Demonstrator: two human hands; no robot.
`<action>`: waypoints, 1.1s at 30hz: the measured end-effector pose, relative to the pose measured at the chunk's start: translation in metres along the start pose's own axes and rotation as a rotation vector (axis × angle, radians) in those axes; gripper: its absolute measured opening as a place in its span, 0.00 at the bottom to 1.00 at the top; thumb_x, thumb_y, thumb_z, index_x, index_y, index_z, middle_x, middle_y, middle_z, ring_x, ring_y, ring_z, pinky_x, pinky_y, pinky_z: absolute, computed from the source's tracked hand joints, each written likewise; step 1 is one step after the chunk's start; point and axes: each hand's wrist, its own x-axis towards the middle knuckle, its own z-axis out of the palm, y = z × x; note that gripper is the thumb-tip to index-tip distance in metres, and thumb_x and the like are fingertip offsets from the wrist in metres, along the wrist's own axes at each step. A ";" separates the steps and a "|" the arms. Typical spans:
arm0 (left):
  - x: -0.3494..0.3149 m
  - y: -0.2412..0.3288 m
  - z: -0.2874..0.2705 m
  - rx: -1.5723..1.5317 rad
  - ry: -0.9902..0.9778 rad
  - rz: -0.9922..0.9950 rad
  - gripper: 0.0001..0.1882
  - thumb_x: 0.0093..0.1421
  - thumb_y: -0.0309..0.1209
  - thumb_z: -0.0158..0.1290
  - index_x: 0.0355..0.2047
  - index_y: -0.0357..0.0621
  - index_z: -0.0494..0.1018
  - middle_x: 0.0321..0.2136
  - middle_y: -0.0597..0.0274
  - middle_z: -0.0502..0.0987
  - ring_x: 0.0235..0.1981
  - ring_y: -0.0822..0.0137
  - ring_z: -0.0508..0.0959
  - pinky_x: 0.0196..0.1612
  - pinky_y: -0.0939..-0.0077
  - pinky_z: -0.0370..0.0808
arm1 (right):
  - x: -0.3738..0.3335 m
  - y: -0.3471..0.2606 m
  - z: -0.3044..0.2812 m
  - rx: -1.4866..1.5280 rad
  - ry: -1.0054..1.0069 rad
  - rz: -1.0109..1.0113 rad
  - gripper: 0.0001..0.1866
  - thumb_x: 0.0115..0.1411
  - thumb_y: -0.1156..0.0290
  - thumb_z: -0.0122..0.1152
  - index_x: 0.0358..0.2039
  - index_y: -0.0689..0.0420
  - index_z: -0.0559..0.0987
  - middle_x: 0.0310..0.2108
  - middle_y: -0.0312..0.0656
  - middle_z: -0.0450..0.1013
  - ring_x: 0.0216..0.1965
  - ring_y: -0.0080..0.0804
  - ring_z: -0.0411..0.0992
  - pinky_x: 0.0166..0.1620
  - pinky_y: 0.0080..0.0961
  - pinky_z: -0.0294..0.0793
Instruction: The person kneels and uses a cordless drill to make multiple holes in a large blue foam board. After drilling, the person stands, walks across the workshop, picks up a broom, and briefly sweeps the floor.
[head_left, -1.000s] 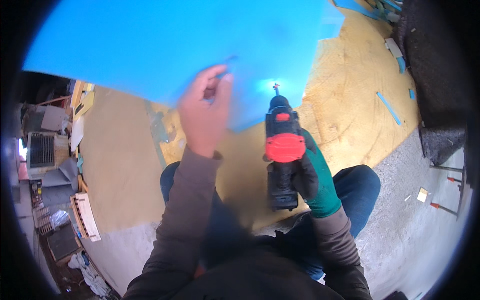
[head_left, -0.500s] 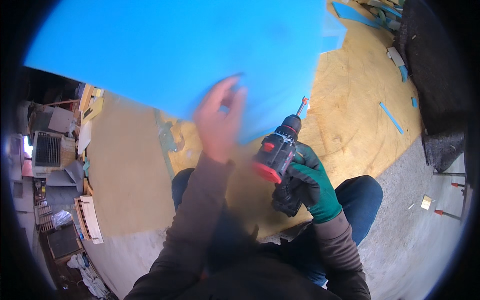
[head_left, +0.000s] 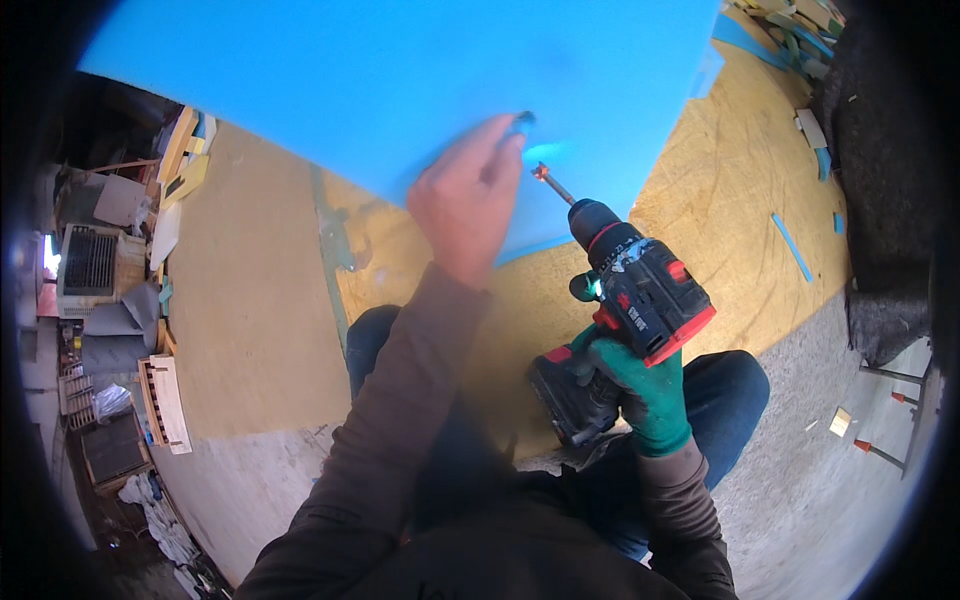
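Note:
A large smooth blue sheet (head_left: 330, 90) fills the far part of the view, its near corner lying in front of me. My bare left hand (head_left: 465, 195) is closed over this corner, thumb and fingers pinched on a small dark piece (head_left: 524, 121) whose kind I cannot make out. In a green and black work glove, my right hand (head_left: 645, 395) grips a black and red cordless drill (head_left: 640, 290) by its handle. The drill's lamp glows and lights a spot on the sheet. Its short, wide-tipped bit (head_left: 553, 183) points toward my left fingertips, apart from them.
Under the sheet is a worn yellowish board (head_left: 740, 220) with a thin blue strip (head_left: 791, 247) at right. Offcuts (head_left: 790, 40) pile up at the far right beside a dark draped cover (head_left: 880, 180). Wood pieces and a boxy vented unit (head_left: 90, 270) stand at left.
The drill has swung round so its bit points left over the sheet, and its lamp has come on. My left hand has moved slightly right and farther away.

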 end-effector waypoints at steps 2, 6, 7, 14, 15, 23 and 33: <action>-0.001 0.000 0.000 -0.018 0.000 -0.004 0.13 0.60 0.25 0.65 0.46 0.40 0.84 0.21 0.68 0.77 0.22 0.80 0.70 0.27 0.81 0.69 | 0.003 -0.002 0.003 -0.096 0.006 -0.028 0.27 0.59 0.78 0.64 0.60 0.63 0.72 0.48 0.44 0.77 0.45 0.30 0.76 0.48 0.28 0.77; -0.001 -0.002 0.001 -0.109 -0.027 -0.065 0.15 0.59 0.24 0.65 0.47 0.40 0.83 0.19 0.70 0.73 0.22 0.82 0.67 0.26 0.82 0.67 | 0.018 -0.004 0.007 -0.436 0.023 -0.284 0.17 0.62 0.78 0.64 0.52 0.63 0.76 0.36 0.41 0.78 0.35 0.26 0.77 0.39 0.24 0.77; -0.001 -0.002 0.001 -0.121 -0.028 -0.054 0.15 0.59 0.23 0.65 0.47 0.39 0.83 0.19 0.70 0.71 0.22 0.82 0.66 0.26 0.83 0.66 | 0.023 -0.006 0.009 -0.515 0.014 -0.394 0.16 0.62 0.78 0.63 0.51 0.63 0.76 0.34 0.41 0.78 0.32 0.26 0.77 0.37 0.23 0.76; 0.003 -0.005 -0.001 -0.126 -0.033 -0.004 0.15 0.59 0.23 0.65 0.47 0.40 0.83 0.19 0.72 0.69 0.21 0.82 0.64 0.24 0.83 0.64 | 0.037 -0.019 0.026 -0.100 -0.004 -0.170 0.16 0.62 0.78 0.63 0.51 0.63 0.75 0.31 0.40 0.77 0.28 0.24 0.76 0.34 0.24 0.76; 0.003 -0.005 -0.001 -0.135 -0.028 0.006 0.15 0.59 0.23 0.65 0.47 0.40 0.83 0.19 0.72 0.69 0.21 0.82 0.64 0.24 0.83 0.64 | 0.038 -0.018 0.028 -0.097 0.002 -0.178 0.16 0.62 0.78 0.63 0.50 0.63 0.75 0.31 0.40 0.77 0.28 0.24 0.76 0.34 0.24 0.76; 0.005 -0.002 -0.003 -0.231 -0.063 -0.043 0.16 0.60 0.23 0.65 0.49 0.40 0.83 0.20 0.74 0.70 0.23 0.83 0.65 0.25 0.84 0.65 | 0.046 0.007 0.032 -0.186 0.144 -0.277 0.10 0.65 0.73 0.63 0.45 0.62 0.78 0.30 0.39 0.78 0.30 0.25 0.77 0.36 0.23 0.77; 0.008 0.006 -0.006 -0.261 -0.117 -0.174 0.17 0.60 0.25 0.64 0.50 0.38 0.83 0.21 0.75 0.70 0.23 0.83 0.65 0.26 0.84 0.64 | 0.043 0.007 0.041 -0.002 0.135 -0.188 0.10 0.66 0.70 0.61 0.43 0.62 0.78 0.27 0.39 0.77 0.28 0.25 0.76 0.35 0.23 0.76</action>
